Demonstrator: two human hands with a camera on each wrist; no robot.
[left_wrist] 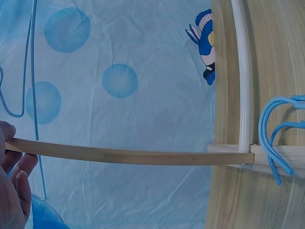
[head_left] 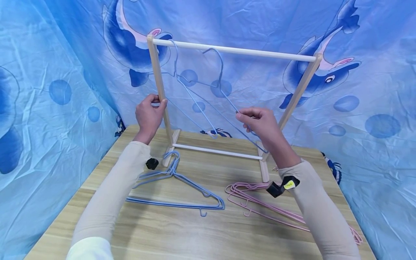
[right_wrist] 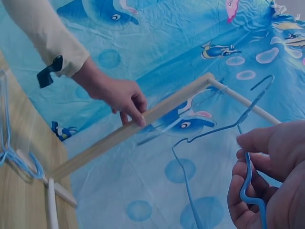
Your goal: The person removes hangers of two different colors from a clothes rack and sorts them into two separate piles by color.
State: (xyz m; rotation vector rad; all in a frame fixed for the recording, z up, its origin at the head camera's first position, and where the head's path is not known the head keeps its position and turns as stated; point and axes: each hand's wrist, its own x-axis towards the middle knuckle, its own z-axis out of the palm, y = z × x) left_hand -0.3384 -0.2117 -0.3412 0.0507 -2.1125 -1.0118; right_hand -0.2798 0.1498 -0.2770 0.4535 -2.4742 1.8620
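Observation:
My left hand [head_left: 150,115] grips the left wooden post [head_left: 157,72] of a small clothes rack at about mid-height. Between the thumb and fingers of my right hand [head_left: 262,123] is one side of a blue clothes hanger [head_left: 221,74]. Its hook is up beside the rack's white top bar [head_left: 247,52]; whether it rests over the bar I cannot tell. Further left, a second blue hanger [head_left: 176,65] hangs from that bar near the post. In the right wrist view, my fingers curl round the held hanger [right_wrist: 248,171] just below its hook.
Several blue hangers [head_left: 195,185] lie stacked on the wooden table [head_left: 182,234] at front left. Several pink hangers [head_left: 273,206] lie at front right, partly under my right forearm. A white lower bar [head_left: 217,151] joins the rack's feet. Behind hangs a blue dolphin-print cloth [head_left: 253,21].

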